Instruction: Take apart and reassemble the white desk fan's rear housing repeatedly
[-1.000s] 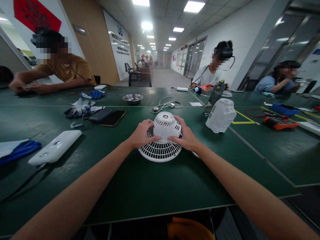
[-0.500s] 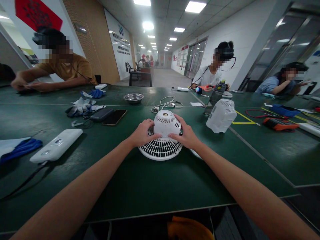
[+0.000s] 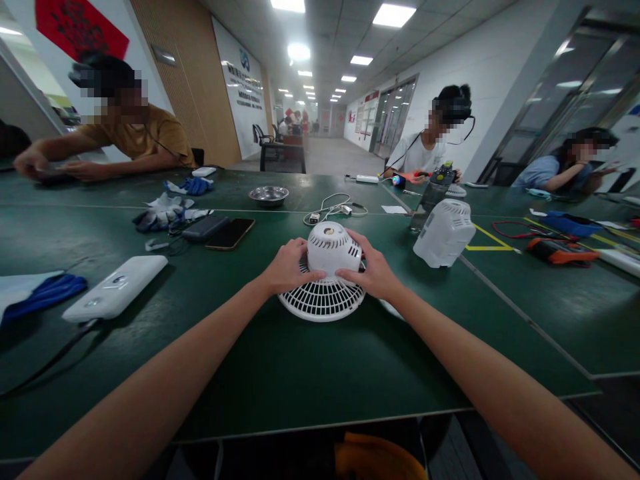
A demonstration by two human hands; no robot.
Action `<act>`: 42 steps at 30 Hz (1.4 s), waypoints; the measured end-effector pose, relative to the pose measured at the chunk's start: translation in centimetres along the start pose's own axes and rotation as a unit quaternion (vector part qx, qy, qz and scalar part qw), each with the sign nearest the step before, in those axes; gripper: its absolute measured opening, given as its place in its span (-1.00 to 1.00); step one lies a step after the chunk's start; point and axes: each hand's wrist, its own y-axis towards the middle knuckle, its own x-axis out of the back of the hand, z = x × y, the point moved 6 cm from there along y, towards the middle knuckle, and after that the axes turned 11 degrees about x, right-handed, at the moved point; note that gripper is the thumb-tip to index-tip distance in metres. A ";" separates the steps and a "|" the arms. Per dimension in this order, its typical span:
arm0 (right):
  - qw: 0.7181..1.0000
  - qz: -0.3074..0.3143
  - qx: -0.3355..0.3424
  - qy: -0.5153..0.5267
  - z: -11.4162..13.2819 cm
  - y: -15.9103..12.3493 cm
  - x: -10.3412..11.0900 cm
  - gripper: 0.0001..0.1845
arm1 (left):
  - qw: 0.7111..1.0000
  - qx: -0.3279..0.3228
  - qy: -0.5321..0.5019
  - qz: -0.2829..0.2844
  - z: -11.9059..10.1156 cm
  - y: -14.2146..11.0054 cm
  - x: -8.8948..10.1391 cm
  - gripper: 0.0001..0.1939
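A white plastic motor cover (image 3: 332,251) with vent slots sits on top of a round white fan grille (image 3: 323,303), which lies on the green table in front of me. My left hand (image 3: 294,268) grips the cover from the left, thumb across its front. From the right, my right hand (image 3: 372,268) holds the same cover, with its thumb close to the left one. Behind the cover my fingertips are partly hidden. A pale object pokes out from beneath my right wrist; I cannot make out what it is.
Right of my hands stands a white plastic housing (image 3: 445,233), a clear bottle (image 3: 427,200) behind it. Beyond the fan lie a white cable (image 3: 340,208) and a metal bowl (image 3: 269,195). Leftward are a phone (image 3: 231,235), a white power bank (image 3: 117,288) and gloves (image 3: 190,185). Several people sit around.
The cover has turned or tilted slightly between my hands, and the opening on its top has shifted a little left. Both hands keep their hold. The view has shifted slightly.
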 end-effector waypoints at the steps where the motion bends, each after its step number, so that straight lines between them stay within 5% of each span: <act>1: 1.000 -0.004 0.001 -0.009 0.1 0.0 0.0 -0.08 | 1.000 0.003 -0.001 -0.002 0.1 0.0 0.0 -0.33; 14: 0.996 -0.004 0.041 -0.080 0.3 -0.6 0.1 -0.13 | 0.999 -0.017 0.030 -0.019 -0.6 -0.1 0.2 -0.32; 19: 0.997 0.022 0.042 -0.064 0.1 -1.0 0.5 -0.15 | 0.998 -0.024 -0.032 -0.038 -0.3 -0.5 0.7 -0.42; 26: 0.994 0.098 0.043 0.009 1.0 -0.9 -0.7 -0.03 | 0.989 -0.089 -0.117 -0.012 -1.7 -1.3 0.4 0.23; 30: 0.994 0.099 0.044 -0.001 1.3 -0.7 -0.6 0.01 | 0.989 -0.090 -0.113 -0.044 -3.1 -1.5 0.5 0.39; 42: 0.994 0.101 0.039 -0.009 1.7 -0.5 -0.4 -0.01 | 0.993 -0.091 -0.057 -0.039 -3.7 -1.5 1.0 0.10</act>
